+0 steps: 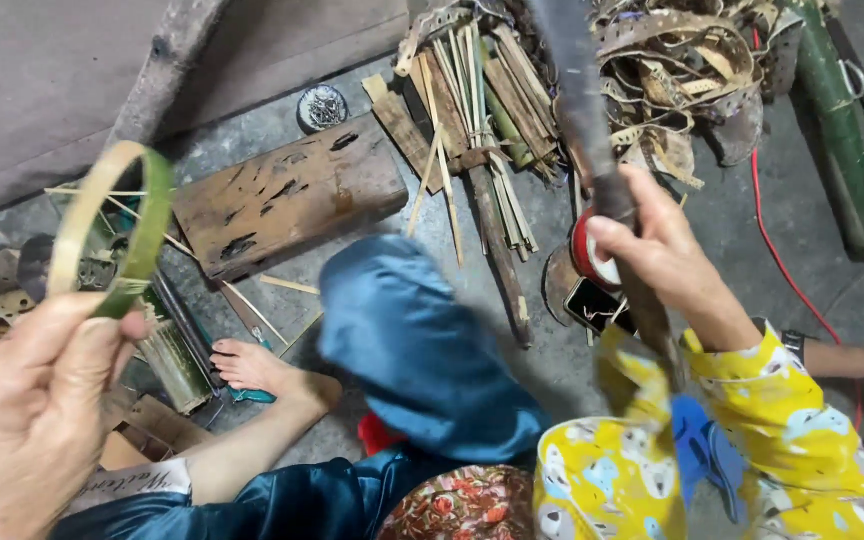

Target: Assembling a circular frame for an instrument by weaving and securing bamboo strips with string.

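Fingers (102,335) of left hand (27,410) pinch bamboo ring (117,225); right hand's (667,255) blade (592,130) blurred.

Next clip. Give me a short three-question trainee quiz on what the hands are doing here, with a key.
1. True or false: the left hand holds a green bamboo-strip ring.
2. What does the right hand grip?
A. a red cable
B. a long dark blade-like tool
C. a worn wooden plank
3. Fill in: the worn wooden plank lies on the grey ____ floor.

Key
1. True; thumb and fingers pinch its lower edge.
2. B; the hand closes round it, raised above the bundle of split bamboo sticks.
3. concrete.
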